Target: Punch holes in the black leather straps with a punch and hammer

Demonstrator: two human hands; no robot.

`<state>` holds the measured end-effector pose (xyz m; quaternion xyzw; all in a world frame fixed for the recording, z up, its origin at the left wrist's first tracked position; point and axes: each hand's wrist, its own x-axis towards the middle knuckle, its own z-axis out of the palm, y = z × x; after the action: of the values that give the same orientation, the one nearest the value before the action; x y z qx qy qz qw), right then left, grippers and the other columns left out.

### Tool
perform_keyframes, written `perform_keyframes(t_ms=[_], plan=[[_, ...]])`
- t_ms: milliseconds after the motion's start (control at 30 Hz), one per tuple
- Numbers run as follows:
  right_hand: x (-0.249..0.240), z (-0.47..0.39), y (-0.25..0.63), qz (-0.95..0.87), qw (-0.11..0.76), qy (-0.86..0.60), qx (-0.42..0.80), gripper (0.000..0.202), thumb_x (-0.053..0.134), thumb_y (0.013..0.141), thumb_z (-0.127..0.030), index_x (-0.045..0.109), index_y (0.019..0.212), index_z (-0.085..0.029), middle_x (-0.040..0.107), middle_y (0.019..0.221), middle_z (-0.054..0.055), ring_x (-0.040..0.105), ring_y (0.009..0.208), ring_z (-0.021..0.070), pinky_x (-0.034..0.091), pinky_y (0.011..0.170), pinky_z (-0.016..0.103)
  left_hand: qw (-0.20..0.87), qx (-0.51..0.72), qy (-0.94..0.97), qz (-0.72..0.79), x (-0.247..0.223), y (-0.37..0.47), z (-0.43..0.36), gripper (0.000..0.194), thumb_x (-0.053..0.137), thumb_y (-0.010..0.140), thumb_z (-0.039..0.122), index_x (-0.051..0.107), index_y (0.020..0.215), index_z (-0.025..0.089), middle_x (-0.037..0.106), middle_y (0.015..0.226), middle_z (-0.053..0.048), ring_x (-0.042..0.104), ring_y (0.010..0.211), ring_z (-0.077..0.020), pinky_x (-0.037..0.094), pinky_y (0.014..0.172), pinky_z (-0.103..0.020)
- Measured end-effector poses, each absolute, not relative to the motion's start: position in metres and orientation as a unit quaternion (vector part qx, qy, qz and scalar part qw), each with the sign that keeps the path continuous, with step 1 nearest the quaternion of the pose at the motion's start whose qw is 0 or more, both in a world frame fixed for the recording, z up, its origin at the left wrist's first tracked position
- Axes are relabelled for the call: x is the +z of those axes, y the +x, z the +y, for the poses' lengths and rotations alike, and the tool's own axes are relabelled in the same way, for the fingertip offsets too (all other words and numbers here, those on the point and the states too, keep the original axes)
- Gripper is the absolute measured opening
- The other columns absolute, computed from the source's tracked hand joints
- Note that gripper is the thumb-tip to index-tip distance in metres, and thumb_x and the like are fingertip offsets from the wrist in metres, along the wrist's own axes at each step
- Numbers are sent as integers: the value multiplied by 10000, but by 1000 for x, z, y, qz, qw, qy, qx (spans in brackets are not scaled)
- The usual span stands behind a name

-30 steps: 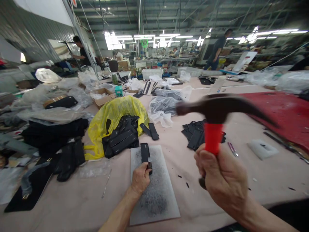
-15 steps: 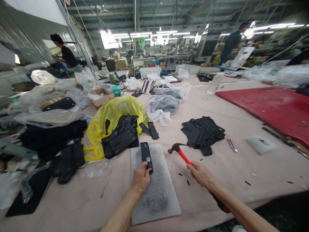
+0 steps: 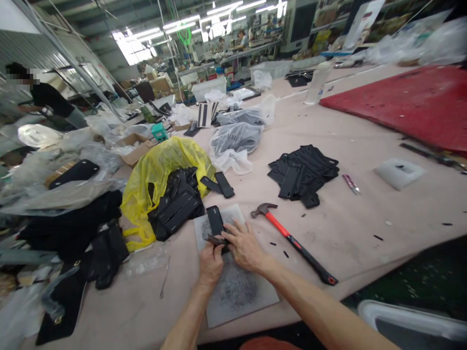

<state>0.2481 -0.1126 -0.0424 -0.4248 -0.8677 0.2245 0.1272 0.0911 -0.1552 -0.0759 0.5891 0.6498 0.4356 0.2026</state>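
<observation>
One flat, round-cornered black strip (image 3: 214, 218) lies on a speckled board (image 3: 233, 294).

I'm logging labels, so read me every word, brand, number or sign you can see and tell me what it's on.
No text reads for certain.
Clear plastic bag: large dark letters, too distorted to read.
Black strip by the hands: a small pale mark, too small to read.
Hammer: handle marking, too small.
White panel: reddish mark, too blurred.
</observation>
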Motion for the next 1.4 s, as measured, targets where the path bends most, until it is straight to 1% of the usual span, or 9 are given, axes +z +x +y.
perform_keyframes(t_ms=[167,367,467,567,700,833,1033,1267,1400], plan=[[-47,-112,254,-863,140,-422,241,495,481,865,-187,508,1349,-286,419,1495,31,224,1412,315,117,1116,602,223,540,371,722,-69,64,-145,289,520,876,394,668,950,156,755,899,-89,720,811,-222,573,767,-347],[-44,-111,254,-838,178,-443,265,467,464,822,-112,543,1270,-222,506,1413,63,305,1380,270,140,1131,538,188,464,445,742,-67,52,-158,314,528,845,408,706,914,158,759,875,-98,711,848,-249,554,795,-359],[-40,-108,237,-803,206,-513,223,449,525,868,-277,511,1308,-186,503,1387,138,383,1311,299,199,1112,513,157,449,465,746,-70,61,-165,322,500,847,396,711,936,170,762,901,-104,716,873,-263,561,793,-366],[-40,-102,210,-780,187,-571,174,699,650,793,-436,450,1385,-123,381,1469,223,306,1355,388,187,1108,544,131,451,478,742,-73,64,-166,317,484,846,384,710,929,176,766,895,-107,725,862,-271,576,771,-366],[-47,-90,191,-770,166,-602,132,765,682,756,-405,432,1413,-105,341,1495,249,258,1386,424,165,1113,563,124,466,487,728,-80,59,-165,319,484,853,388,713,911,173,769,875,-110,732,854,-282,594,747,-371],[-55,-73,219,-744,179,-627,146,539,575,819,-267,512,1337,-131,460,1430,199,457,1275,329,344,1040,434,149,481,496,708,-87,58,-166,310,486,870,378,719,932,183,770,926,-102,731,897,-270,595,796,-370],[-46,-19,300,-710,163,-666,159,368,392,884,-124,586,1197,-113,714,924,99,677,896,179,470,799,241,148,502,497,692,-95,57,-166,328,487,878,393,724,933,173,772,903,-107,739,857,-271,608,776,-373],[6,42,358,-650,146,-744,53,434,396,920,-220,498,1313,-64,527,1316,262,541,1197,335,416,939,435,124,511,515,677,-101,57,-166,298,487,893,366,724,934,189,773,916,-101,741,867,-271,619,763,-364],[-4,58,305,-676,100,-720,122,425,477,912,-448,615,1151,-125,664,1123,191,619,1085,299,442,887,374,110,499,532,675,-103,57,-166,299,479,908,364,727,949,202,773,908,-101,743,856,-266,621,772,-361]])
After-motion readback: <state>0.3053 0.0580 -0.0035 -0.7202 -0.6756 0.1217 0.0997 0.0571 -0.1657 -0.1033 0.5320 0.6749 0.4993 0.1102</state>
